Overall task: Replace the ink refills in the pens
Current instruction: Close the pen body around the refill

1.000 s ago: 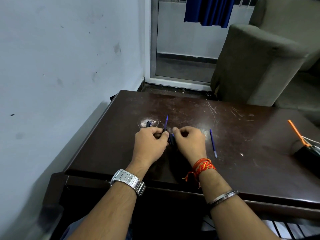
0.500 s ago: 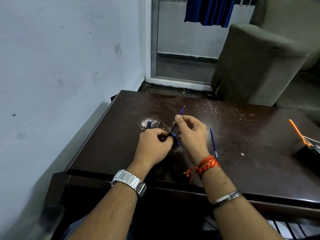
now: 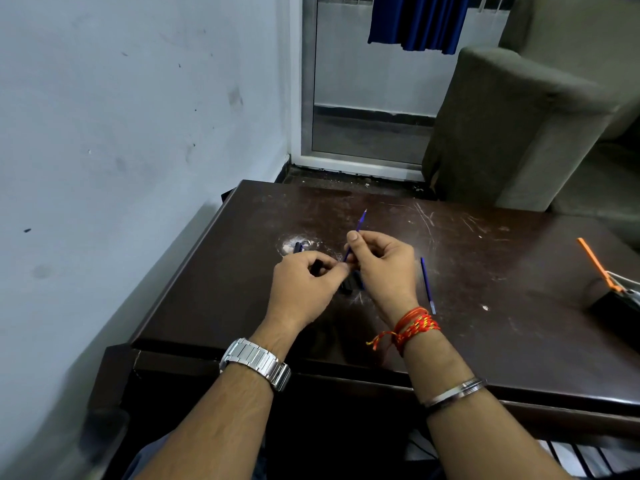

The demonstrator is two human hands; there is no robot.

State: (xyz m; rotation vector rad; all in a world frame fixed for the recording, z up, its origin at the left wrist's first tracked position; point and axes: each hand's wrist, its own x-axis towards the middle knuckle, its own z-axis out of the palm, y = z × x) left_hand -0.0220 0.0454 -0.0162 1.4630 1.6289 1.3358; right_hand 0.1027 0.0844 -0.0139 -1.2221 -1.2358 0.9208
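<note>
Hands close together: left hand [image 3: 304,285] grips the pen barrel [image 3: 348,285], right hand [image 3: 384,265] pinches the blue refill [image 3: 360,224]. I'd keep refill and barrel in line, lest it bend.

- Table [image 3: 485,341]: dark top; wall [image 3: 104,133] runs close along its left edge.
- Beyond the far edge: sofa arm [image 3: 512,133] on the right, open floor before the glass door [image 3: 367,98] on the left.
- Centre: left hand [image 3: 301,289] gripping a dark pen body [image 3: 348,284]. It touches the right hand [image 3: 384,265], which pinches a refill [image 3: 360,223] slanting up and away.
- Small pen part [image 3: 298,247]: just beyond the left hand.
- Loose refill [image 3: 427,285]: just right of the right hand.
- Bare wood from there to the black holder [image 3: 616,306] and orange stick [image 3: 594,259] at the right edge.
</note>
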